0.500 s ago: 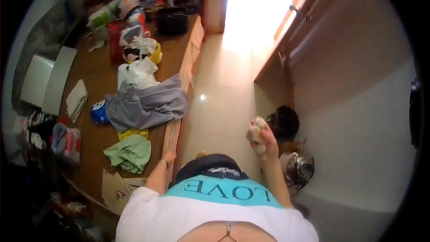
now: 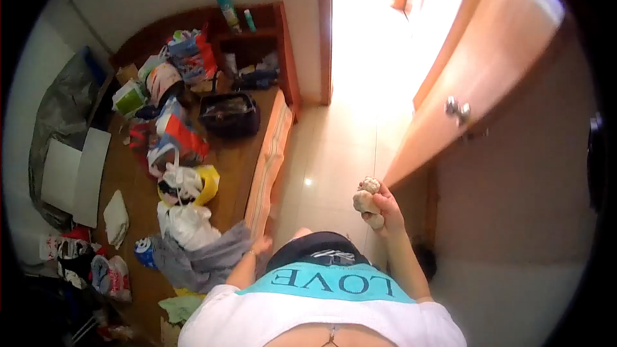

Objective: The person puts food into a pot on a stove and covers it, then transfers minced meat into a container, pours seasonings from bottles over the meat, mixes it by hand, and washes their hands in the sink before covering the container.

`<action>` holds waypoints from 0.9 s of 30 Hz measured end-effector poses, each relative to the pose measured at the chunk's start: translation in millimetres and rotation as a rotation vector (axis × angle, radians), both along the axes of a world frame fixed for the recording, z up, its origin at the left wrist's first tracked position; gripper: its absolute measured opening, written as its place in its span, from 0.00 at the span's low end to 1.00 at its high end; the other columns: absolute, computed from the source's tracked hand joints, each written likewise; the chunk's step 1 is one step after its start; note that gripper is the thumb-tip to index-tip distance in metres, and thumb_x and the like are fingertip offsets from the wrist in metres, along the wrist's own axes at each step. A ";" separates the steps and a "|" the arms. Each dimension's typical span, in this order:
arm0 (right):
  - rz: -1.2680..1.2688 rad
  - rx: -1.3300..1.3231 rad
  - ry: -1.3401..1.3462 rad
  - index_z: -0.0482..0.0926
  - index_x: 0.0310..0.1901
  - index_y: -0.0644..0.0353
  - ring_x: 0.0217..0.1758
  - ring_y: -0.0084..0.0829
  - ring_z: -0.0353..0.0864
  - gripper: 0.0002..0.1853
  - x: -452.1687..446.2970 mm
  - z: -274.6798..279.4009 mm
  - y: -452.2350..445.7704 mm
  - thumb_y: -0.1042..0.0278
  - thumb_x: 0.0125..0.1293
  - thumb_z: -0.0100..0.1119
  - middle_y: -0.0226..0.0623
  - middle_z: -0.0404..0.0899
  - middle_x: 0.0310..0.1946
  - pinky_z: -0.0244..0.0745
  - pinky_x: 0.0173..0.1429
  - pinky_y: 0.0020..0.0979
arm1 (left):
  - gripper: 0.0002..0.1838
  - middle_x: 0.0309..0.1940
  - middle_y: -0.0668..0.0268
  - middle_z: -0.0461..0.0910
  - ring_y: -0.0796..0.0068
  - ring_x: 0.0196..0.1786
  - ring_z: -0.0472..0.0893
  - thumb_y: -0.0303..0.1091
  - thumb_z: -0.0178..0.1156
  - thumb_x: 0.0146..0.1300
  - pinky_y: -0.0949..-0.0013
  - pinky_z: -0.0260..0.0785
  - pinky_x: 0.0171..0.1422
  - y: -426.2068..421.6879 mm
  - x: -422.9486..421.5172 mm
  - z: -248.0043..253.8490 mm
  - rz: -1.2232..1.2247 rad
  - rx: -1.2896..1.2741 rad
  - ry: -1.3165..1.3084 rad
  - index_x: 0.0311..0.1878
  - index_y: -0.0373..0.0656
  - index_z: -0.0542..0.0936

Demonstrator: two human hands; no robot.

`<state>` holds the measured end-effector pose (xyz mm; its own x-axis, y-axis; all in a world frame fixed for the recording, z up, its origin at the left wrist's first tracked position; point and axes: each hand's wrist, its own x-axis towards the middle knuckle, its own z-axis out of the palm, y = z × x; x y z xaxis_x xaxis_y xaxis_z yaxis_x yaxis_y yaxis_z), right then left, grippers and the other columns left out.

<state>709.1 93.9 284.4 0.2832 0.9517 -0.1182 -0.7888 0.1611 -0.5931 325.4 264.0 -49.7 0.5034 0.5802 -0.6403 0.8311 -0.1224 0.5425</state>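
My right hand (image 2: 389, 211) is raised in front of me on the right, its fingers wrapped round a lumpy off-white bundle (image 2: 365, 202) that looks like cloth. Below and to the left, my left hand (image 2: 260, 245) hangs beside the bed's edge (image 2: 262, 186), close to a grey cloth (image 2: 209, 258); its fingers are too small and blurred to read. White plastic bags (image 2: 187, 226) lie on the bed just beyond the grey cloth.
An open wooden door (image 2: 472, 64) with a metal knob (image 2: 457, 110) stands at the right of a bright doorway. Tiled floor (image 2: 321, 154) runs between bed and door. A black bag (image 2: 229, 115) and several other bags lie on the bed. A dark object (image 2: 424, 258) sits by the right wall.
The view has moved forward along the bed, towards the doorway. The bed's things now appear lower, and the door and knob look larger. My right hand still holds the bundle.
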 end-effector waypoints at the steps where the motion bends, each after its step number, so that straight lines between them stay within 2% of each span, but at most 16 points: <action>1: -0.012 -0.014 -0.011 0.66 0.53 0.57 0.40 0.27 0.75 0.24 24.9 6.9 20.7 0.64 0.54 0.58 0.36 0.70 0.47 0.74 0.27 0.19 | 0.20 0.28 0.52 0.79 0.60 0.35 0.79 0.47 0.50 0.56 0.60 0.68 0.37 0.7 5.1 17.9 -0.094 0.149 0.225 0.31 0.37 0.79; 3: -0.032 -0.048 -0.044 0.66 0.53 0.57 0.41 0.27 0.75 0.24 70.1 23.1 61.0 0.64 0.54 0.58 0.36 0.70 0.48 0.74 0.27 0.20 | 0.19 0.38 0.53 0.79 0.57 0.41 0.78 0.45 0.50 0.56 0.62 0.70 0.43 3.5 24.2 32.7 -0.046 -0.055 0.212 0.39 0.38 0.79; 4: -0.074 -0.074 -0.047 0.65 0.53 0.56 0.35 0.25 0.75 0.25 91.1 26.1 81.4 0.63 0.53 0.60 0.31 0.71 0.41 0.74 0.26 0.20 | 0.19 0.39 0.54 0.79 0.60 0.42 0.78 0.45 0.50 0.57 0.63 0.69 0.44 18.5 34.5 32.3 0.096 -0.108 0.205 0.41 0.38 0.79; 5: -0.098 -0.094 -0.043 0.64 0.54 0.56 0.38 0.27 0.76 0.25 114.0 21.5 98.1 0.64 0.54 0.58 0.32 0.71 0.42 0.75 0.26 0.21 | 0.20 0.40 0.55 0.79 0.62 0.44 0.78 0.45 0.49 0.58 0.64 0.69 0.46 36.3 53.5 31.0 0.238 -0.159 0.196 0.42 0.38 0.78; 7: -0.159 -0.052 -0.023 0.63 0.55 0.57 0.39 0.28 0.75 0.24 161.8 -1.5 135.7 0.65 0.55 0.55 0.33 0.71 0.43 0.75 0.27 0.21 | 0.21 0.39 0.57 0.79 0.65 0.45 0.77 0.45 0.49 0.59 0.65 0.67 0.48 92.4 116.8 45.8 0.543 -0.083 -0.086 0.43 0.37 0.78; 9: -0.227 -0.061 0.015 0.64 0.54 0.58 0.39 0.28 0.75 0.23 201.2 -18.2 166.8 0.66 0.56 0.53 0.34 0.71 0.44 0.75 0.26 0.21 | 0.22 0.42 0.55 0.77 0.67 0.49 0.75 0.46 0.49 0.59 0.67 0.66 0.50 193.5 193.1 40.2 0.604 -0.002 -0.361 0.46 0.36 0.76; 10: -0.264 -0.049 0.034 0.64 0.54 0.58 0.39 0.29 0.75 0.23 224.2 -20.7 190.5 0.66 0.56 0.53 0.34 0.71 0.44 0.74 0.26 0.21 | 0.24 0.45 0.56 0.75 0.70 0.51 0.72 0.47 0.49 0.60 0.71 0.65 0.50 246.6 239.2 51.7 0.444 0.429 -0.203 0.50 0.35 0.73; 12: -0.260 0.056 0.114 0.63 0.54 0.62 0.38 0.28 0.72 0.22 270.1 -20.0 222.3 0.65 0.58 0.51 0.39 0.69 0.44 0.72 0.26 0.21 | 0.25 0.55 0.49 0.68 0.62 0.58 0.67 0.42 0.50 0.61 0.66 0.58 0.61 310.7 374.9 258.8 0.502 0.197 -0.532 0.55 0.32 0.67; 13: -0.280 0.108 0.138 0.63 0.54 0.64 0.37 0.27 0.70 0.21 295.3 -18.5 240.4 0.65 0.61 0.50 0.41 0.68 0.44 0.70 0.26 0.20 | 0.24 0.54 0.48 0.68 0.57 0.57 0.68 0.40 0.51 0.60 0.65 0.59 0.61 363.1 412.7 244.4 0.397 0.524 -0.510 0.54 0.31 0.68; 15: -0.420 0.085 0.055 0.63 0.53 0.64 0.39 0.28 0.69 0.21 332.4 4.3 267.5 0.65 0.61 0.50 0.41 0.67 0.43 0.70 0.28 0.20 | 0.21 0.51 0.51 0.71 0.56 0.55 0.70 0.37 0.52 0.60 0.66 0.61 0.58 439.6 493.5 277.9 0.172 0.764 -0.674 0.53 0.36 0.70; 19: -0.496 0.130 0.174 0.64 0.53 0.61 0.41 0.29 0.73 0.22 428.7 -9.0 307.8 0.64 0.58 0.52 0.38 0.70 0.44 0.72 0.31 0.22 | 0.17 0.43 0.56 0.77 0.67 0.49 0.75 0.33 0.56 0.58 0.71 0.66 0.53 502.6 626.7 355.9 -0.076 0.449 -0.717 0.49 0.37 0.73; 20: -0.615 0.071 0.155 0.63 0.54 0.61 0.41 0.29 0.72 0.22 452.5 -17.7 320.5 0.64 0.58 0.52 0.37 0.70 0.43 0.71 0.32 0.21 | 0.17 0.45 0.58 0.76 0.69 0.50 0.75 0.32 0.55 0.59 0.71 0.65 0.53 514.8 646.4 362.7 0.059 0.599 -0.889 0.51 0.38 0.72; 22: -0.555 0.204 -0.013 0.63 0.53 0.61 0.38 0.27 0.71 0.22 513.3 -35.4 340.9 0.63 0.58 0.52 0.36 0.71 0.40 0.68 0.29 0.19 | 0.20 0.55 0.60 0.70 0.69 0.56 0.70 0.30 0.52 0.62 0.69 0.62 0.57 549.2 656.2 380.7 0.437 0.922 -1.251 0.57 0.40 0.67; 23: -0.435 0.206 -0.057 0.65 0.51 0.59 0.32 0.24 0.68 0.20 541.5 -28.3 352.2 0.64 0.57 0.54 0.33 0.70 0.36 0.65 0.25 0.17 | 0.23 0.60 0.60 0.64 0.69 0.59 0.66 0.41 0.43 0.67 0.68 0.59 0.61 569.9 634.9 397.1 0.500 1.150 -1.079 0.61 0.39 0.63; 25: -0.414 0.006 -0.096 0.66 0.49 0.56 0.27 0.22 0.66 0.20 609.0 -37.0 378.4 0.63 0.55 0.56 0.32 0.69 0.34 0.61 0.21 0.16 | 0.26 0.63 0.55 0.59 0.62 0.65 0.57 0.45 0.39 0.68 0.64 0.46 0.68 569.3 647.1 436.8 0.716 1.413 -0.977 0.63 0.38 0.58; 27: -0.345 -0.109 -0.187 0.66 0.48 0.55 0.26 0.22 0.66 0.20 678.1 -28.9 419.0 0.63 0.54 0.57 0.32 0.68 0.34 0.61 0.20 0.15 | 0.27 0.64 0.56 0.55 0.62 0.65 0.58 0.46 0.38 0.68 0.64 0.46 0.69 598.5 655.0 439.2 0.895 1.535 -0.826 0.64 0.38 0.56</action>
